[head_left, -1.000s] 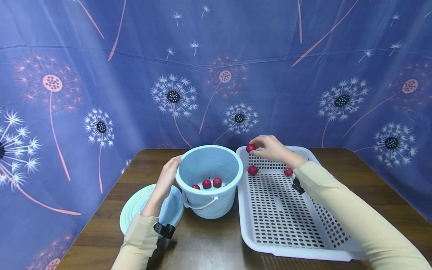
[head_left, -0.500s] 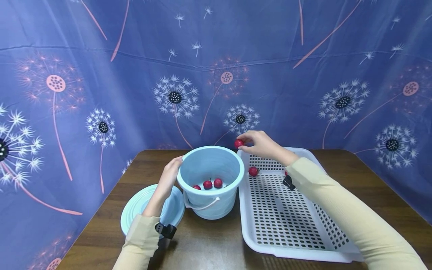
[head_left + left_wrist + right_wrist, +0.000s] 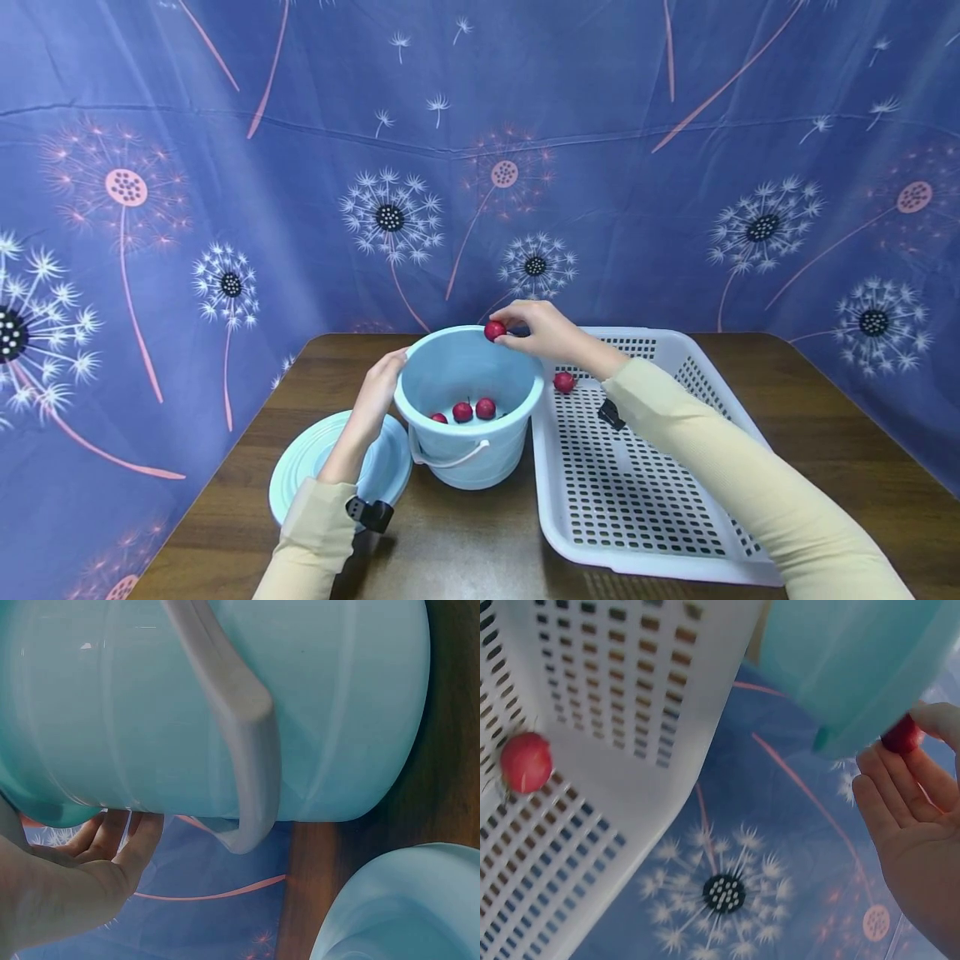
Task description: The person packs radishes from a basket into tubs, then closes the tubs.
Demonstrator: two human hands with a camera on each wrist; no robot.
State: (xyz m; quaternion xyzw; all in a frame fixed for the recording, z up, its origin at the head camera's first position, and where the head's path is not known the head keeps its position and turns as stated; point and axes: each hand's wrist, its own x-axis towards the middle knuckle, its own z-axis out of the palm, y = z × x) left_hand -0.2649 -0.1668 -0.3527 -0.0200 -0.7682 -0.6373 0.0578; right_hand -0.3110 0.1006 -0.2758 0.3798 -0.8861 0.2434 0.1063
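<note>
A light blue bucket (image 3: 468, 457) stands upright on the table, several small round red fruits (image 3: 485, 408) on its floor. My left hand (image 3: 372, 393) holds it by the left side of the rim, the fingers (image 3: 140, 844) against the outer wall. Over the far right part of the rim, my right hand (image 3: 546, 331) pinches one red fruit (image 3: 494, 330) between thumb and fingertips. To the right, a white perforated basket (image 3: 550, 521) has another red fruit (image 3: 564, 382) near its left wall, with a thin stalk. The sleeve hides part of the basket.
A light blue round lid (image 3: 292, 467) lies on the wooden table (image 3: 457, 558), left of the bucket and partly under my left forearm. The bucket's white handle (image 3: 453, 457) hangs down at the front. A blue flowered cloth (image 3: 315, 250) hangs behind the table.
My right hand has carried the red fruit leftward, from above the basket to over the bucket's rim. The left hand has stayed at the bucket.
</note>
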